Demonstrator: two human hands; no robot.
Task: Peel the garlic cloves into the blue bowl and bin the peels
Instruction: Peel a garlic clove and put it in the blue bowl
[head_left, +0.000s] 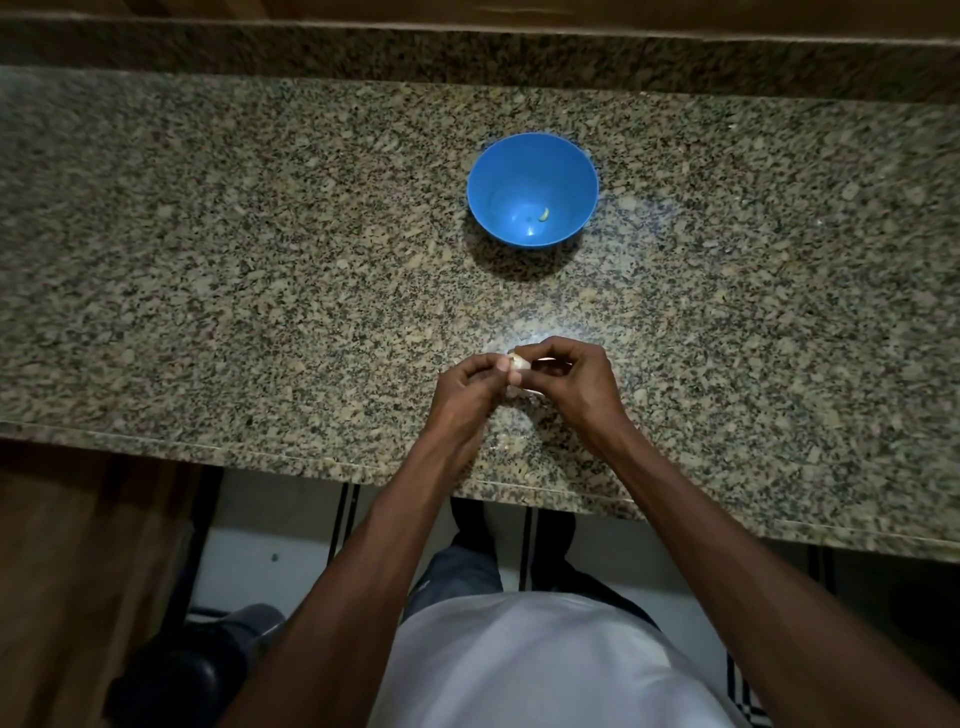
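Note:
A blue bowl (532, 156) stands on the speckled granite counter, with one small pale peeled clove (544, 213) lying in its bottom. Nearer the counter's front edge, my left hand (470, 387) and my right hand (576, 379) meet over a whitish piece of garlic (519, 365). Both hands pinch it between fingertips and thumb. Most of the garlic is hidden by the fingers. Pale bits of peel (511, 444) lie on the counter just below my hands.
The granite counter (260, 260) runs the full width, with a raised back ledge (467, 52) behind the bowl. A dark bin (208, 670) sits on the floor at lower left, beside a wooden cabinet side (78, 571). The lighting is dim.

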